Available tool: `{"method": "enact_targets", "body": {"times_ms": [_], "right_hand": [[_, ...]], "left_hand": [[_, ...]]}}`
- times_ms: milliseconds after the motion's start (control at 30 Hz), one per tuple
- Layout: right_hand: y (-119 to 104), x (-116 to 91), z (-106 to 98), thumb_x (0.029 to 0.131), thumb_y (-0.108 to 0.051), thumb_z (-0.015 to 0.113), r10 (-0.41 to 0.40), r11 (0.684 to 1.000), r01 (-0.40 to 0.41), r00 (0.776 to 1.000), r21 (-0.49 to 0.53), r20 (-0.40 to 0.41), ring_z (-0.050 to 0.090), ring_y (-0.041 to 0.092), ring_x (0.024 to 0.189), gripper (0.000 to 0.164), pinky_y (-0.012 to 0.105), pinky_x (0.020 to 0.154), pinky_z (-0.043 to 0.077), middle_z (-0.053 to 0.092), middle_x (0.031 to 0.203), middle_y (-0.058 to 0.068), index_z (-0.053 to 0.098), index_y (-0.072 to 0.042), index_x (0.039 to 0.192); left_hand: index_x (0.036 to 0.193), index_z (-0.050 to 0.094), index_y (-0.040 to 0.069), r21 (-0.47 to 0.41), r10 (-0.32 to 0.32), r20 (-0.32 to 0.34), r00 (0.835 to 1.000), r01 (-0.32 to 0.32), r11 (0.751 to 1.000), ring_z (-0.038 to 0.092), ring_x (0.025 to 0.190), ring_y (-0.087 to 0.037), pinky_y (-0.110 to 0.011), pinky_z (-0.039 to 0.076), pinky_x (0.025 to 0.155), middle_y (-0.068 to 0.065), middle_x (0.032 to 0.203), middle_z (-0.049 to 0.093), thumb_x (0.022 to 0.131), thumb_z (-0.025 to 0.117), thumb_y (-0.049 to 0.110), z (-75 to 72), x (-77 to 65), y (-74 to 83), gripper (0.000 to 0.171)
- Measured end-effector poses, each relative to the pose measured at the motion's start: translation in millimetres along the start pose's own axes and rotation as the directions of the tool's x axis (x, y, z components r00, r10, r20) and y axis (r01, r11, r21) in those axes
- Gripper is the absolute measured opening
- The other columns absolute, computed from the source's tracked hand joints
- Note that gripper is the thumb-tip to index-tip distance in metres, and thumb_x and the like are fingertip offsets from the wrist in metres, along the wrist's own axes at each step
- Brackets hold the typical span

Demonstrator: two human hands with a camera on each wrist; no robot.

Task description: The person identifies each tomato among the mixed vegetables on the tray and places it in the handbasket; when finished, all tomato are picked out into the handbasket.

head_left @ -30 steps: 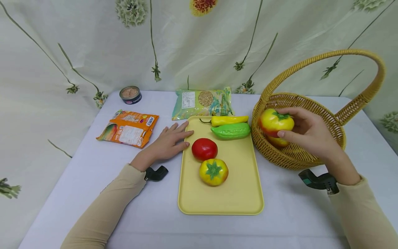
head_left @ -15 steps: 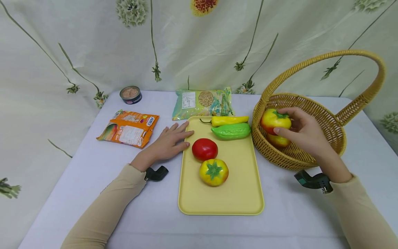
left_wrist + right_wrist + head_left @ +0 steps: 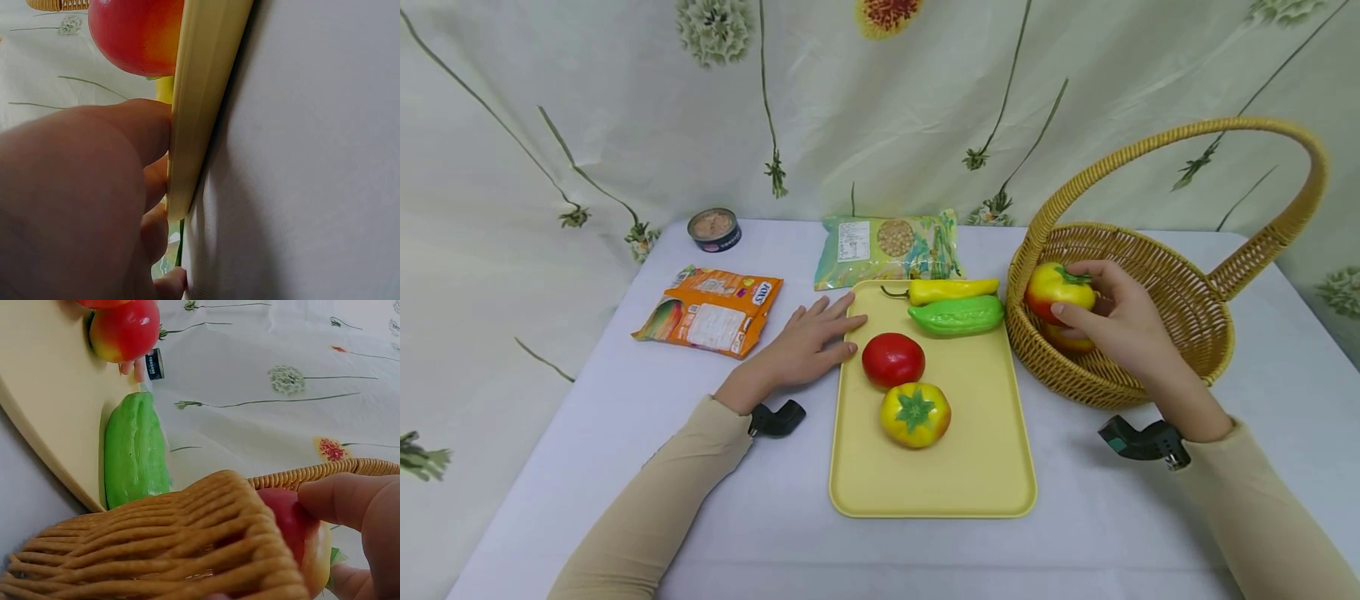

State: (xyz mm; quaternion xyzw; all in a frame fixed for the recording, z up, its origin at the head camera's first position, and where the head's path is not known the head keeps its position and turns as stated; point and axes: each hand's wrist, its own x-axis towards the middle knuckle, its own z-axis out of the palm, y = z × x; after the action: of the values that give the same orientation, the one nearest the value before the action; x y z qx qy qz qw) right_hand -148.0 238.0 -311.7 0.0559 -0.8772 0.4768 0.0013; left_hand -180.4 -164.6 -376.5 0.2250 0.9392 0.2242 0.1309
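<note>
My right hand (image 3: 1129, 325) pinches a yellow-and-red toy tomato (image 3: 1057, 292) with a green leafy top, inside the left part of the wicker basket (image 3: 1067, 382). Beneath it lies another yellow-and-red tomato (image 3: 1067, 339), partly hidden. In the right wrist view the thumb and a finger touch the held tomato (image 3: 319, 550) behind the basket's rim. With its fingers spread, my left hand (image 3: 801, 348) rests at the left edge of the yellow tray (image 3: 973, 467); some fingertips touch the rim. On the tray sit a red tomato (image 3: 893, 360) and a yellow tomato (image 3: 915, 415), touching each other.
A yellow pepper (image 3: 955, 290) and a bumpy green vegetable (image 3: 957, 316) lie across the tray's far end. Behind is a bag of beans (image 3: 887, 246). An orange packet (image 3: 711, 310) and an opened can (image 3: 715, 229) stand at left. The basket's tall handle (image 3: 1195, 129) arches over it.
My right hand, with the tomato in it, has shifted slightly left and a little lower within the basket. The left hand has stayed in place.
</note>
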Motion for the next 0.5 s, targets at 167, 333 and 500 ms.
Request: {"method": "enact_targets", "body": {"times_ms": [167,333,500], "right_hand": [[1.4,0.5,3.5,0.096,-0.019,0.069,-0.006,0.997,0.005,1.000,-0.083,-0.014,0.058,0.034,0.108,0.055,0.005,0.072,0.045,0.052,0.142,0.025,0.046,-0.003,0.143],[2.0,0.5,3.8,0.095,-0.021,0.072,0.005,0.990,-0.005,1.000,-0.144,-0.005,0.060,0.042,0.116,0.057,0.010,0.080,0.045,0.051,0.145,0.023,0.047,-0.004,0.143],[1.5,1.6,5.3,0.095,-0.023,0.072,0.021,0.977,-0.018,1.000,-0.212,0.011,0.060,0.042,0.116,0.059,0.037,0.089,0.051,0.052,0.144,0.023,0.047,-0.005,0.145]], "left_hand": [[0.154,0.047,0.020,-0.002,0.006,-0.005,1.000,-0.006,1.000,0.008,0.159,-0.046,-0.068,0.000,0.125,-0.007,0.173,0.017,0.104,0.053,0.036,0.0,0.1,-0.4,0.053],[0.155,0.047,0.020,-0.003,0.010,-0.004,1.000,-0.010,1.000,0.007,0.159,-0.046,-0.068,0.001,0.125,-0.007,0.173,0.016,0.104,0.053,0.036,0.3,0.5,-0.6,0.053],[0.154,0.047,0.020,-0.006,0.009,-0.004,1.000,-0.009,1.000,0.008,0.159,-0.046,-0.068,0.001,0.125,-0.007,0.173,0.017,0.104,0.053,0.036,0.1,0.0,-0.9,0.053]]}}
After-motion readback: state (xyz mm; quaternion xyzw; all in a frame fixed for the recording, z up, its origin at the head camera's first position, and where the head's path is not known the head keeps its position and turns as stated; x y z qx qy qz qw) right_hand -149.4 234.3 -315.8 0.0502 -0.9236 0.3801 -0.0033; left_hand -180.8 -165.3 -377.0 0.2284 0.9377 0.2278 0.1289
